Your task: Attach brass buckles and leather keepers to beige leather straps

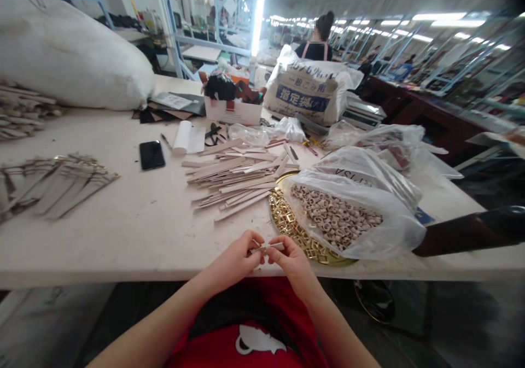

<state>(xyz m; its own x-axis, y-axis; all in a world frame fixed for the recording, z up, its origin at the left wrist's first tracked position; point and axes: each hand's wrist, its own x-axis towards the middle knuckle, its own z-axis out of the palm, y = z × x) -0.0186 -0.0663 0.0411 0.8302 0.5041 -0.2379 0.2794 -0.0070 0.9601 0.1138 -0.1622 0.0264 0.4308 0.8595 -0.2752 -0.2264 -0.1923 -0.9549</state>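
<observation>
At the table's front edge, my left hand (238, 256) and my right hand (294, 261) meet, fingers pinched together. Between them is a short beige strap (277, 246), gripped from both sides. A small shiny piece shows at the fingertips, mostly hidden, perhaps a buckle. Just right of my right hand lies a round tray heaped with gold metal buckles (283, 215). Over part of it rests an open clear plastic bag (394, 231) full of small beige loops (336, 215). Loose beige strips (233, 179) are piled beyond my hands.
Straps with metal fittings (69, 185) lie at left, near a black phone (151, 155) and a white paper roll (182, 138). Behind stand a large white sack (69, 51), a white box (233, 112) and a printed bag (307, 89). A person (318, 45) is farther back.
</observation>
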